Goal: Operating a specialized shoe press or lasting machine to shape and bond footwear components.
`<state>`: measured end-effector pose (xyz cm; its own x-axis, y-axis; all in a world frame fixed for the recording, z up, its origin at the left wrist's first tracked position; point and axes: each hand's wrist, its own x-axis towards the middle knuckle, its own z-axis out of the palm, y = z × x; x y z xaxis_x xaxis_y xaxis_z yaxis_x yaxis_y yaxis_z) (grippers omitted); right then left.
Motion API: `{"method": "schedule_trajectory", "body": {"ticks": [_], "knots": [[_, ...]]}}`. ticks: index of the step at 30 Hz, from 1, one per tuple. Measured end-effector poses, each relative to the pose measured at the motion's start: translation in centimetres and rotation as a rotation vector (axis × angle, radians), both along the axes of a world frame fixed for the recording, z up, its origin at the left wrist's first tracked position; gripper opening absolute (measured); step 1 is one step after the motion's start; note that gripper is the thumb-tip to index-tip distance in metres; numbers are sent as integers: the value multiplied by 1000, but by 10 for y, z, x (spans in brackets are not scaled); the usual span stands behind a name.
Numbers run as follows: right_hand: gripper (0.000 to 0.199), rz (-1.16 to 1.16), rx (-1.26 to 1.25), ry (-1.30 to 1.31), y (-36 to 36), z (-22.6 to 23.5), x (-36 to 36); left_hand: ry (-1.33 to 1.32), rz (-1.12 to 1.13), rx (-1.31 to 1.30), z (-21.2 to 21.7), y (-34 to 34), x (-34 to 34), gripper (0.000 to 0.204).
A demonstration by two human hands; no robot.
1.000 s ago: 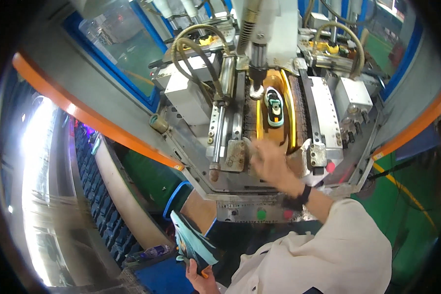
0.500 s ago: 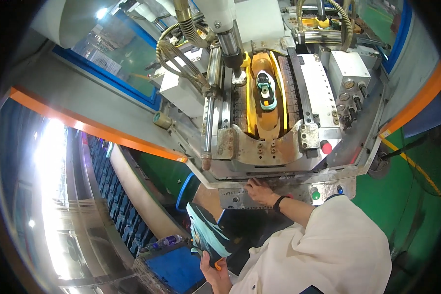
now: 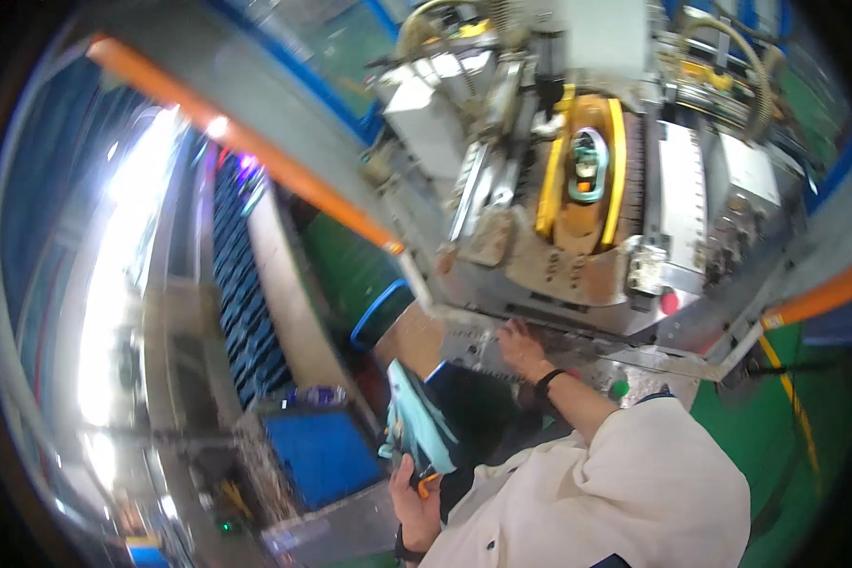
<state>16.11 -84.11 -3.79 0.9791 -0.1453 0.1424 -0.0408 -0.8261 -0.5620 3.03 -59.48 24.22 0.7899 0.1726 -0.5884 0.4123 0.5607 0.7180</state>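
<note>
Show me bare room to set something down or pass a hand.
Set-down: blue panel, bordered by the bottle and the teal shoe in the left hand. Pass-through: likely the dark gap between that shoe and the right hand; depth unclear. Crowded: machine bed, yellow bars flanking another shoe.

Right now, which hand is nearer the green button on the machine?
Right. The right hand is left of the green button; the left hand is farther off, lower left in view, holding a teal shoe.
</note>
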Motion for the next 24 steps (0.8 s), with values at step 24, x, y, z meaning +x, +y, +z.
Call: {"method": "schedule_trajectory", "body": {"ticks": [24], "knots": [[20,43,-92,-41,-11,34,15,58,281,-63,-25,128,-99,40]]}}
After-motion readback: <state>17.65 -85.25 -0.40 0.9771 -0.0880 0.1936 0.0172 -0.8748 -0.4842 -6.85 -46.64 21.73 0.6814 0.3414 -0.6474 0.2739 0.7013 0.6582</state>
